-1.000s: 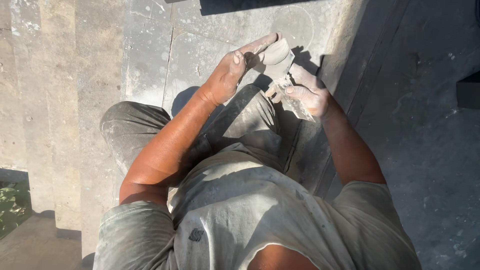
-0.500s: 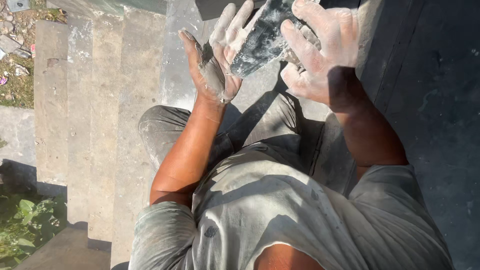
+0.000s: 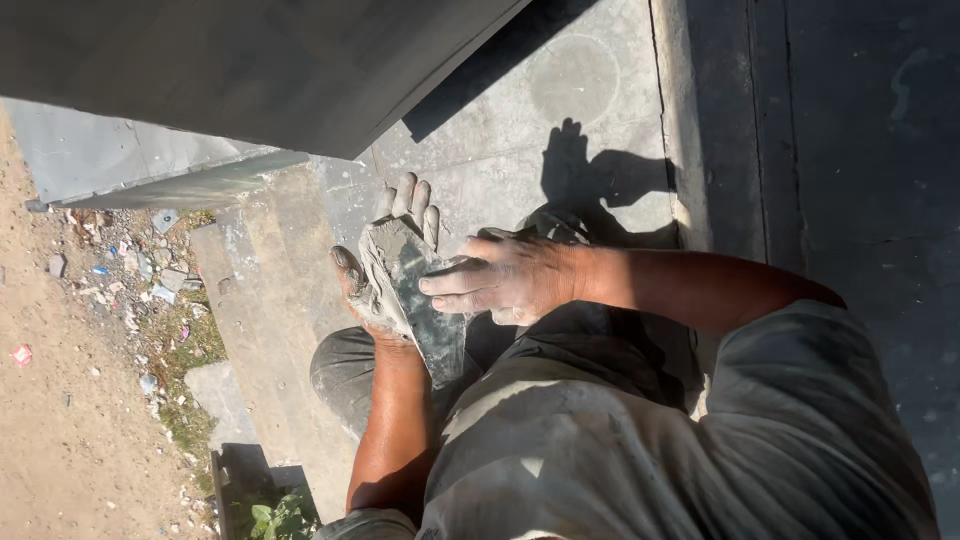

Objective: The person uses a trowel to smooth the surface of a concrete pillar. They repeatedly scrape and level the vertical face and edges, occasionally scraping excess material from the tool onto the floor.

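My left hand (image 3: 385, 262) is raised in front of me, palm turned in, fingers spread and pointing away from my body, with a lump of wet grey mortar (image 3: 380, 275) lying in the palm. Against that palm rests a flat dark trowel blade (image 3: 425, 300), tilted, its lower end hanging down toward my knee (image 3: 345, 370). My right hand (image 3: 500, 280) reaches across from the right, forearm nearly level, fingers laid flat and together on the blade's face, pressing it toward the left hand; I cannot tell whether the thumb wraps behind it. Both hands are caked in grey dust.

Below the hands lies a pale concrete slab (image 3: 560, 130), sunlit, carrying the sharp shadow of my hands. To the right a darker strip of floor (image 3: 850, 150) sits in shade. Concrete steps (image 3: 270, 300) drop away on the left toward bare dirt (image 3: 60, 400) strewn with small rubble and litter, with a few green leaves (image 3: 280, 515) at the bottom. A large dark slab (image 3: 250, 70) overhangs the upper left. My dusty grey shirt (image 3: 650, 450) fills the lower right.
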`<act>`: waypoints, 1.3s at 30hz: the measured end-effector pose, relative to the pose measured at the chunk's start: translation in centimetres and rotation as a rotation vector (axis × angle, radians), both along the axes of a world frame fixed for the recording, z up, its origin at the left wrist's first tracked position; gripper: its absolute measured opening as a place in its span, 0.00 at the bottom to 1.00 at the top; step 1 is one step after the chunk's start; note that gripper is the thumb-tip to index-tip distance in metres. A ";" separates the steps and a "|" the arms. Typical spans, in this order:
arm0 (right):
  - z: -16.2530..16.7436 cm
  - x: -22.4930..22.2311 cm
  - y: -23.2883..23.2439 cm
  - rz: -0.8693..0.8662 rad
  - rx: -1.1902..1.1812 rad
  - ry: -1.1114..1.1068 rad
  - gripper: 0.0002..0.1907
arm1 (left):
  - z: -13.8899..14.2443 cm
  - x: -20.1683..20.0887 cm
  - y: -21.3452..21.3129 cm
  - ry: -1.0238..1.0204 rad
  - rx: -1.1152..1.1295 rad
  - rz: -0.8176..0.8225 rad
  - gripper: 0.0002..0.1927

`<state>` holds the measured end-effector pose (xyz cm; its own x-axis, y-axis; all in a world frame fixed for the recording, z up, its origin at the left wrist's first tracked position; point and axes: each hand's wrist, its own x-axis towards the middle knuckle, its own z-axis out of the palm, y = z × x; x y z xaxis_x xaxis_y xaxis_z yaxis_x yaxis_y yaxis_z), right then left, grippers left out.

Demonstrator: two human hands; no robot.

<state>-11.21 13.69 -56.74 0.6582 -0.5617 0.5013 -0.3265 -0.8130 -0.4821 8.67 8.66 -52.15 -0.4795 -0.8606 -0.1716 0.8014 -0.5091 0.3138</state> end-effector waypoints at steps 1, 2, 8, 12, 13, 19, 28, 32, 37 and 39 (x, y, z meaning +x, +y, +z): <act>-2.3 -0.1 0.3 0.020 -0.068 -0.053 0.36 | 0.4 -0.4 -1.6 -0.157 -0.057 0.034 0.50; -4.7 -0.4 0.4 -0.009 -0.160 0.013 0.33 | 1.2 -0.4 -3.2 -0.177 -0.141 0.032 0.50; -16.4 -5.4 -8.4 -1.120 0.296 -0.666 0.35 | 3.5 1.2 -9.3 -0.665 -0.715 -0.091 0.50; -19.5 -9.4 -16.7 -1.381 0.260 -0.987 0.35 | -1.7 -0.6 -7.0 -0.833 -0.641 -0.355 0.48; -19.5 -9.8 -18.1 -1.402 0.221 -1.011 0.37 | -3.2 -1.1 -6.0 -0.882 -0.596 -0.398 0.47; -20.7 -10.5 -21.3 -1.358 0.454 -1.266 0.32 | -7.7 1.0 -2.0 -0.935 -0.380 -0.637 0.54; -20.8 -8.6 -19.9 -1.163 0.633 -1.240 0.15 | -6.4 9.4 1.9 -0.838 -0.071 -0.333 0.54; -17.8 1.7 -18.1 -1.220 0.251 -0.807 0.31 | -6.3 11.6 3.6 -0.763 -0.043 -0.125 0.54; -15.3 15.0 -17.3 -1.079 0.655 -0.996 0.33 | -6.1 15.9 7.0 -0.694 -0.047 -0.001 0.54; -14.8 19.9 -17.1 -1.066 0.692 -0.969 0.34 | -5.5 17.7 8.9 -0.717 -0.029 0.094 0.54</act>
<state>8.65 -3.37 -71.52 -0.5672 -0.8215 -0.0578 0.0589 0.0295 -0.9978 26.39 17.52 -57.63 -0.1816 -0.9016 -0.3925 0.4335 -0.4317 0.7910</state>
